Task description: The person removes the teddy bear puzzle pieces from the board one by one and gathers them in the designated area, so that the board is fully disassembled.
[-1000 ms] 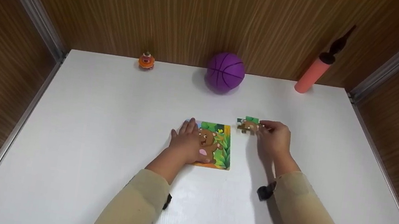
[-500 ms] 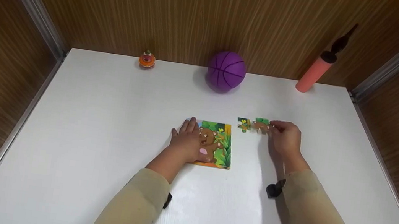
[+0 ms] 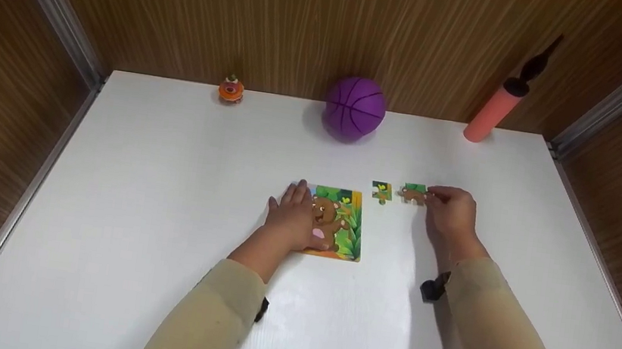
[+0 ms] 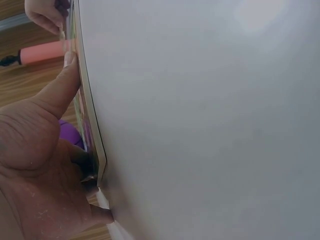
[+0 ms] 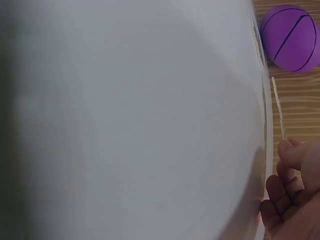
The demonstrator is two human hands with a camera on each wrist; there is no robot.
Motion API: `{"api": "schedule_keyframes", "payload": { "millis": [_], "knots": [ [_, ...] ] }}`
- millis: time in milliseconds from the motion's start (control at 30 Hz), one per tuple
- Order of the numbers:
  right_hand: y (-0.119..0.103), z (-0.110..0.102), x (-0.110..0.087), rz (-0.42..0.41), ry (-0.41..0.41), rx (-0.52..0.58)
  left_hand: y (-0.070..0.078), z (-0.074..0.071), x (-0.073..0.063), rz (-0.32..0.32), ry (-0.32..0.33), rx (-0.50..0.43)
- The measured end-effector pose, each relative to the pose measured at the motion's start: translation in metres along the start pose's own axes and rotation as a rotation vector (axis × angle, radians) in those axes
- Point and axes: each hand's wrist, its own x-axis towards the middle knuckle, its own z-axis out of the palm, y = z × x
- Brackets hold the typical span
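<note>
My left hand (image 3: 290,218) rests with straight fingers on the left part of a square bear puzzle (image 3: 345,240), covering that side of the picture. To the right, my right hand (image 3: 452,214) pinches a puzzle piece (image 3: 413,196) printed with brown bear and green leaves, gripping its right edge. Seen edge-on in the right wrist view, that piece (image 5: 278,107) is a thin pale strip raised off the table. A second puzzle piece (image 3: 382,192), green with a yellow bird, lies between the puzzle and the held piece.
Along the back of the white table (image 3: 166,179) stand a small orange toy (image 3: 230,90), a purple basketball (image 3: 356,108) and a pink hand pump (image 3: 495,111) leaning on the wood-grain wall. Panels with metal strips enclose both sides.
My right hand has moved right with its piece, which earlier overlapped the yellow-bird piece and is now apart from it. My left hand stays on the puzzle.
</note>
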Motion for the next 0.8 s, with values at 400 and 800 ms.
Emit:
{"api": "schedule_keyframes", "payload": {
  "millis": [400,800],
  "knots": [
    [0.0068,0.0017,0.0056,-0.007,0.021,-0.004,-0.0007,0.0010,0.0016,0.003,-0.002,0.018],
    [0.0036,0.0063,0.0080,0.128,0.003,0.086,-0.0015,0.0022,0.0032,0.010,0.000,0.015]
  ]
}}
